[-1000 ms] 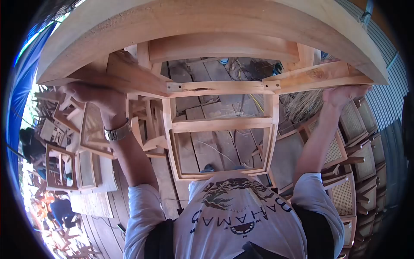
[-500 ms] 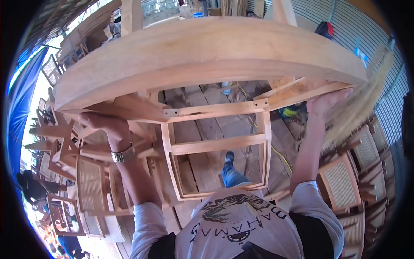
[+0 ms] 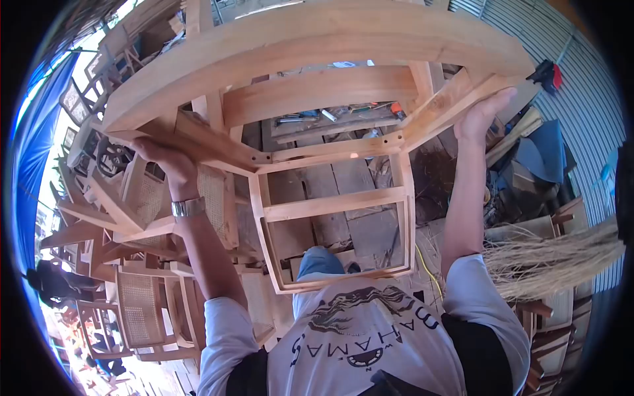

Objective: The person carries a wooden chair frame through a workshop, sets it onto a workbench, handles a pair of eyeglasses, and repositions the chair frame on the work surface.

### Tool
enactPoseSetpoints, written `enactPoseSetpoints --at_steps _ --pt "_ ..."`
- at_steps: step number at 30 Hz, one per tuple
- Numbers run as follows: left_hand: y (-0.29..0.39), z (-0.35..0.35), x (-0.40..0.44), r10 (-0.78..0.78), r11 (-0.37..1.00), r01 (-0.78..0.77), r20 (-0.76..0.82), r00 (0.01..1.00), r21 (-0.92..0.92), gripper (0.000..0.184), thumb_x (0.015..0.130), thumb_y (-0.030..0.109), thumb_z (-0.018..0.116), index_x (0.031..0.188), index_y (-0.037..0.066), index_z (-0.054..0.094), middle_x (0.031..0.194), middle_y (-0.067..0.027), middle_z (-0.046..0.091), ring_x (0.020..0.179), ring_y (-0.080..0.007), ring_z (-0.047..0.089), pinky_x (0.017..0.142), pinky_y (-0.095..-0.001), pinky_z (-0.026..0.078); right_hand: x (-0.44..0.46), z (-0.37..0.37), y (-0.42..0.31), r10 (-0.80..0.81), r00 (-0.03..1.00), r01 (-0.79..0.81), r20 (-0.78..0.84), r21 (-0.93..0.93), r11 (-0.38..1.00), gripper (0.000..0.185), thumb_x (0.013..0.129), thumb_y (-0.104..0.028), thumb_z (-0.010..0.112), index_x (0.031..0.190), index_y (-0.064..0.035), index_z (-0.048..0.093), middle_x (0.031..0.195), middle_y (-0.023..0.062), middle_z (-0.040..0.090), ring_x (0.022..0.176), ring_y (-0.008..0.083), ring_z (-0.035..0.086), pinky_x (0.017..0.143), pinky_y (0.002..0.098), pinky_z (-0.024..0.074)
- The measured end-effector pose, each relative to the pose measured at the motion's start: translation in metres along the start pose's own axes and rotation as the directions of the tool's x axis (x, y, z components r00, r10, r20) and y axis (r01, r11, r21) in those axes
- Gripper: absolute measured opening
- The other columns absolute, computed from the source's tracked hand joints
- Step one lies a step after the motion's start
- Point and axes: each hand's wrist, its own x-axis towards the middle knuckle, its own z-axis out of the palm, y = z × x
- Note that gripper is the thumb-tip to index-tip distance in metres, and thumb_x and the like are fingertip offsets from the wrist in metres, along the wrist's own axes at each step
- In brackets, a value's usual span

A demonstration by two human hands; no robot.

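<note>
Centrally, an unfinished wooden chair frame [image 3: 335, 203] is positioned in front of the person's torso, held up above the plank floor [image 3: 329, 177]. Its curved board [image 3: 317, 33] forms the end farthest from the torso; its rectangular end lies close to the white printed shirt [image 3: 370, 323]. Contact between that end and the shirt cannot be confirmed.

Left hand [image 3: 170, 162]: grips the left side bar [image 3: 214, 146] of the frame from below, near the end of the curved board. The fingers are partly hidden by the wood. A metal watch [image 3: 188, 207] is fitted on this wrist.

Right hand [image 3: 481, 117]: grips the right side bar [image 3: 441, 109] of the frame from below, near the opposite end of the same board. The fingers are partly concealed here too.

Surroundings, relative to the chair frame:
- Left: piled wooden chairs, one with a woven panel [image 3: 137, 310]; beyond them, a blue tarp [image 3: 43, 132].
- Right: a bundle of dry straw [image 3: 555, 264] and, farther out, a corrugated wall [image 3: 574, 86].
- Below, just beside the right edge: a yellow cord [image 3: 428, 274].
- Beneath the rectangular end: a leg in blue jeans [image 3: 320, 263].
</note>
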Motion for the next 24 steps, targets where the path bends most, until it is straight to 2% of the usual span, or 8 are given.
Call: enactPoseSetpoints --at_steps 1,2,6,9,11,13,19,24 --pt "-0.013 0.004 0.010 0.001 1.000 -0.001 -0.009 1.000 -0.004 0.113 0.068 0.099 0.016 0.116 0.002 0.051 0.079 -0.0150 0.062 0.070 -0.0284 0.063 0.068 -0.0413 0.054 0.007 0.007 0.014 0.030 1.000 -0.030 0.006 0.027 0.999 0.083 0.095 -0.072 0.017 0.153 -0.0135 0.019 0.153 0.0077 0.031 0.139 0.0253 0.034 0.114 0.0395 0.0302" --pt "-0.041 -0.013 0.026 0.032 0.988 0.004 0.229 0.973 -0.154 0.090 0.086 0.084 0.019 0.136 0.011 0.035 0.108 -0.0142 0.059 0.086 -0.0285 0.063 0.079 -0.0429 0.054 0.016 0.015 0.030 0.060 0.998 -0.060 0.010 0.052 0.997 0.083 0.095 -0.073 0.017 0.154 -0.0132 0.019 0.153 0.0077 0.031 0.139 0.0251 0.033 0.114 0.0393 0.0289" --pt "-0.111 0.010 0.084 0.103 0.995 -0.103 -0.014 0.995 -0.003 0.085 0.090 0.080 0.024 0.137 0.009 0.031 0.125 -0.0132 0.049 0.106 -0.0253 0.054 0.093 -0.0442 0.048 0.064 0.034 0.109 -0.007 0.998 0.012 0.064 -0.072 0.997 0.085 0.095 -0.074 0.015 0.153 -0.0125 0.019 0.153 0.0076 0.031 0.139 0.0251 0.033 0.114 0.0386 0.0291" --pt "-0.171 0.028 0.136 0.313 0.945 -0.296 -0.131 0.941 0.136 0.079 0.092 0.076 0.026 0.134 0.009 0.032 0.125 -0.0118 0.047 0.109 -0.0237 0.051 0.093 -0.0435 0.048 0.092 0.065 0.160 -0.059 0.997 0.061 0.056 -0.048 0.997 0.085 0.094 -0.075 0.014 0.152 -0.0131 0.022 0.149 0.0085 0.036 0.134 0.0255 0.039 0.111 0.0383 0.0334" --pt "-0.196 0.043 0.172 0.144 0.977 -0.119 0.138 0.980 -0.176 0.066 0.097 0.068 0.028 0.128 0.010 0.034 0.123 -0.0099 0.045 0.111 -0.0218 0.048 0.093 -0.0427 0.048 0.130 0.070 0.209 0.007 1.000 -0.004 0.014 -0.208 0.978 0.086 0.093 -0.076 0.014 0.150 -0.0133 0.025 0.142 0.0092 0.042 0.127 0.0252 0.046 0.105 0.0377 0.0400" --pt "-0.237 0.056 0.232 0.251 0.966 -0.252 -0.028 0.968 -0.052 0.061 0.098 0.064 0.028 0.127 0.011 0.035 0.120 -0.0096 0.045 0.110 -0.0214 0.049 0.091 -0.0424 0.049 0.163 0.076 0.257 0.030 1.000 -0.031 -0.008 -0.306 0.951 0.086 0.092 -0.077 0.015 0.148 -0.0136 0.027 0.136 0.0094 0.046 0.120 0.0246 0.051 0.099 0.0369 0.0456" --pt "-0.311 0.094 0.333 0.134 0.990 -0.134 -0.003 0.991 -0.051 0.060 0.099 0.060 0.028 0.129 0.008 0.038 0.121 -0.0084 0.048 0.114 -0.0219 0.046 0.103 -0.0388 0.038 0.211 0.132 0.351 0.005 0.996 -0.035 -0.084 -0.358 0.933 0.081 0.095 -0.071 0.015 0.149 -0.0115 0.027 0.141 0.0104 0.042 0.125 0.0258 0.046 0.104 0.0371 0.0398" --pt "-0.365 0.119 0.384 0.093 0.995 -0.092 0.026 0.995 -0.043 0.064 0.099 0.061 0.027 0.133 0.008 0.038 0.126 -0.0086 0.049 0.115 -0.0221 0.047 0.101 -0.0386 0.040 0.239 0.162 0.416 0.024 0.994 -0.060 -0.102 -0.367 0.928 0.078 0.097 -0.066 0.015 0.150 -0.0097 0.027 0.145 0.0112 0.040 0.130 0.0268 0.042 0.108 0.0372 0.0349"
